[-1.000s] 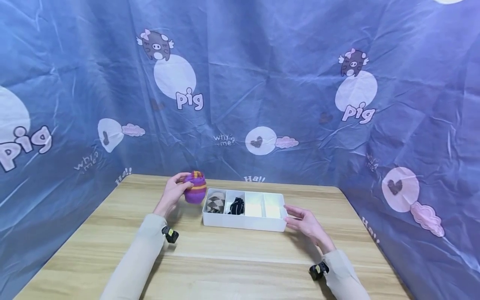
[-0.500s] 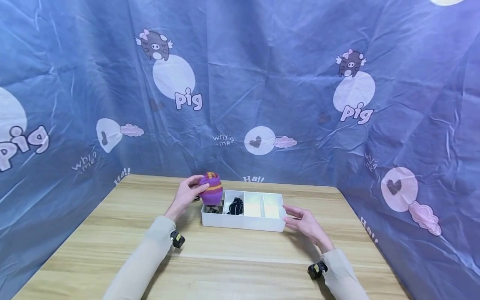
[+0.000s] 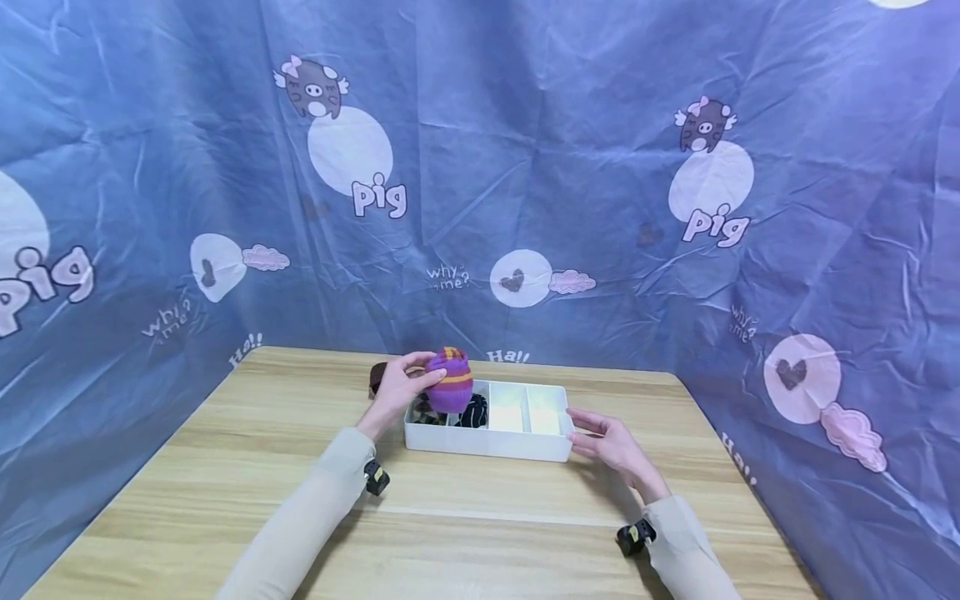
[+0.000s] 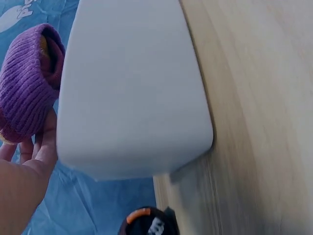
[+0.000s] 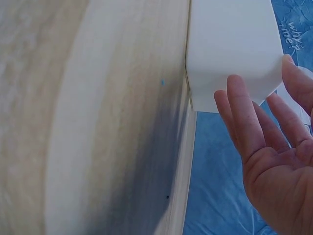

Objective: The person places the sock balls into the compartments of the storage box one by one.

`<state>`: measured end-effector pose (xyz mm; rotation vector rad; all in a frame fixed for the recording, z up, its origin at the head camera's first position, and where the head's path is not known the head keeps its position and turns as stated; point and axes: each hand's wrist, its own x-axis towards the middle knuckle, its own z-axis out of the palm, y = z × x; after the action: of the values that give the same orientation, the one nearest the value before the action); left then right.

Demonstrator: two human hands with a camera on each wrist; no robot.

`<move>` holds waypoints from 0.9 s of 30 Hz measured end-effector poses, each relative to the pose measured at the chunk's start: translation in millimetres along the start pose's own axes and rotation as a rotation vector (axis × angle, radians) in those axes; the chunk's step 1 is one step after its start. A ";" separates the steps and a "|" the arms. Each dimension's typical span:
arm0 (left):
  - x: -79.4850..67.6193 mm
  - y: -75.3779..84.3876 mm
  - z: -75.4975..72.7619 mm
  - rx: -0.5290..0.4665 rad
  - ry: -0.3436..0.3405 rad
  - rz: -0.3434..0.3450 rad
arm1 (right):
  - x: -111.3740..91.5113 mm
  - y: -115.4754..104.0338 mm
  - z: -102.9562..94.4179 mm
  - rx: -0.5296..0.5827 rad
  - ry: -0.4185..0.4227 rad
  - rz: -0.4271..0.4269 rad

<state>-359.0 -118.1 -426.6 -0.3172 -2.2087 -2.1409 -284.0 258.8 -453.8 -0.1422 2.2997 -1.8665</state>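
Purple knit bundle (image 3: pixel 450 385), rolled, with orange bands and a darker red-and-orange top: held in the air over the white divided box (image 3: pixel 487 443), above the two compartments at the left-hand end, hiding part of both. Left wrist view shows its ribbed side and a folded opening, beyond the box's upper edge.

Left hand (image 3: pixel 401 392) pinches the bundle from its left side, thumb on the near face, other fingers round behind.

Below it, leftmost compartment: a patterned brown-and-grey bundle (image 3: pixel 427 415), partly covered from view. Next compartment: a black bundle with thin white lines (image 3: pixel 475 411). Two further compartments, white inside, run toward the right hand (image 3: pixel 617 443).

That hand is at the box's right end, fingers extended and spread, not wrapped round anything; fingertips appear to touch the end wall.

Just behind the left hand, a dark brown object (image 3: pixel 377 378), mostly hidden; cannot tell what it is.

Box sits flat on the wood-grain table (image 3: pixel 465 525), near its far edge. Pale sleeves (image 3: pixel 307 508) on both arms, a small black camera (image 3: pixel 377 477) at each wrist. Around the table, a creased blue cloth (image 3: pixel 480 183) printed with pigs, hearts and lettering.
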 end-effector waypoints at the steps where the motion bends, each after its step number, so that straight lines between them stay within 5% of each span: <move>1: 0.0 -0.3 2.4 0.004 -0.006 -0.001 | 0.1 0.1 -0.1 -0.002 -0.001 0.000; 27: 10.5 -8.1 67.8 0.011 -0.011 -0.018 | 16.3 5.4 -8.5 -0.011 0.008 -0.011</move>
<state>-363.6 -49.7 -435.5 -0.3110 -2.2372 -2.1396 -301.4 265.1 -458.6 -0.1495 2.3201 -1.8636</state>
